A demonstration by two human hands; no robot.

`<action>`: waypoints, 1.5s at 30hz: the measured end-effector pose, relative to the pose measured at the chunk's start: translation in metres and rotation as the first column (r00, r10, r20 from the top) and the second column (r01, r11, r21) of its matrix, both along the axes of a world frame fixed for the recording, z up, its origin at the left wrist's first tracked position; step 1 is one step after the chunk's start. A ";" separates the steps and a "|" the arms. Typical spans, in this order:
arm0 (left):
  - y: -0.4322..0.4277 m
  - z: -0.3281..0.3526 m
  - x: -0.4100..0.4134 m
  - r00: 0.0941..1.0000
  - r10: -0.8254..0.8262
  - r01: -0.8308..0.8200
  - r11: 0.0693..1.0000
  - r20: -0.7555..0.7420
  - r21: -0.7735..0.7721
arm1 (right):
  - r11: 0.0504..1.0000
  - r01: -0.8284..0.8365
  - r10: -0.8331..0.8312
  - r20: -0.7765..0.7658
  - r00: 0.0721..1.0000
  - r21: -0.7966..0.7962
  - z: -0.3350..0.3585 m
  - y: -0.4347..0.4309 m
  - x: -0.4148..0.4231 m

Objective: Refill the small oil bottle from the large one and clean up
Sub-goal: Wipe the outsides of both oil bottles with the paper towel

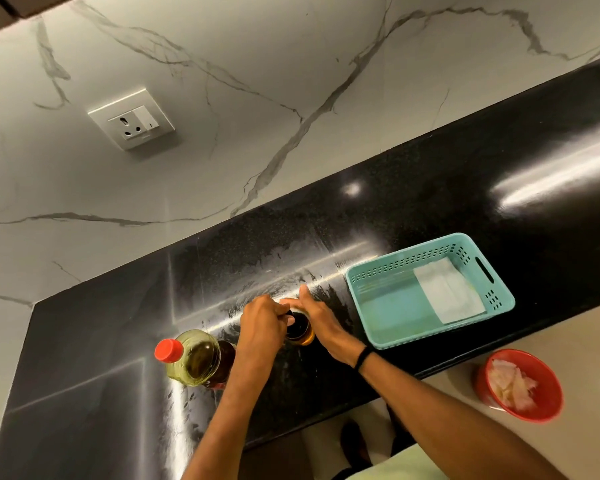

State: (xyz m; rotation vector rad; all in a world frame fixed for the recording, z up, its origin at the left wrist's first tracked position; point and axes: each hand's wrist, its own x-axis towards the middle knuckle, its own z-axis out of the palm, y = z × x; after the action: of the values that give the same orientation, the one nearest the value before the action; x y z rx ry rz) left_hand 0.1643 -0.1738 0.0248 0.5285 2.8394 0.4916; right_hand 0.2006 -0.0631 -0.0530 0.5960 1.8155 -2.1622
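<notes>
On the black counter [430, 209] both hands meet at the small bottle [300, 332]: the left hand [260, 327] pinches its dark top, the right hand [321, 322] holds its side, one finger raised. The big oil bottle [198, 358], red cap on, stands just left. A teal basket [364, 299] holding a folded white cloth [447, 292] sits to the right, and a red tub [548, 393] of crumpled paper stands on the floor

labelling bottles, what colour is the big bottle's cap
Red. The cap of the large oil bottle shows best in the head view.
</notes>
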 end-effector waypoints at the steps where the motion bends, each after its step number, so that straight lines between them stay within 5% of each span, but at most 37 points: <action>1: 0.000 0.000 0.000 1.000 0.002 -0.002 1.000 -0.001 0.011 | 0.998 -0.035 0.035 0.019 0.999 -0.045 -0.002 0.000 -0.006; 8: -0.001 0.001 0.003 1.000 0.024 -0.025 0.998 0.020 0.052 | 0.991 -0.093 0.091 -0.029 0.995 -0.099 -0.009 0.010 0.009; 11: -0.002 0.002 0.002 0.998 0.041 -0.044 0.997 0.047 0.069 | 0.970 -0.140 0.153 -0.052 0.987 0.198 -0.027 0.008 0.037; 14: -0.001 0.004 0.001 0.999 0.031 -0.033 0.998 0.043 0.055 | 0.846 -0.152 0.198 -0.038 0.979 0.511 -0.038 -0.009 0.043; 18: -0.001 0.008 0.003 1.000 0.000 -0.001 0.999 0.029 0.036 | 0.768 0.040 0.063 -0.137 0.989 0.639 -0.044 -0.019 0.025; 22: -0.002 0.010 0.004 1.000 -0.011 0.010 1.000 0.022 0.026 | 0.730 0.027 0.117 -0.165 0.979 0.683 -0.049 -0.012 0.013; 26: -0.006 0.012 0.005 1.000 -0.002 0.002 1.000 0.019 0.004 | 0.750 -0.173 0.334 -0.140 0.932 0.638 -0.039 0.011 -0.006; 30: -0.011 0.014 0.004 1.000 0.004 -0.003 1.000 0.021 -0.012 | 0.612 -0.476 0.622 -0.013 0.783 0.631 -0.023 0.024 -0.031; 34: -0.013 0.014 0.003 0.999 -0.006 0.006 1.000 0.033 -0.013 | 0.554 -0.581 0.713 0.021 0.701 0.596 -0.009 0.028 -0.041; 37: -0.013 0.013 0.002 0.999 0.018 -0.018 1.000 0.043 0.010 | 0.656 -0.495 0.611 -0.016 0.791 0.570 -0.009 0.031 -0.027; 41: -0.013 0.011 0.000 0.998 0.033 -0.035 0.999 0.061 0.033 | 0.877 -0.060 0.154 -0.162 0.975 0.476 -0.008 0.020 0.014; 45: -0.014 0.011 -0.001 0.997 0.038 -0.040 0.999 0.071 0.032 | 0.890 0.088 -0.019 -0.157 0.987 0.448 -0.006 -0.016 0.056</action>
State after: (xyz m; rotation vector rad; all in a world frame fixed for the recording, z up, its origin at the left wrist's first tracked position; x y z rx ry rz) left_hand 0.1635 -0.1874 0.0356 0.4536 2.7830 0.5549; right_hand 0.2570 -0.0787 -0.0588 0.5945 2.4430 -1.8535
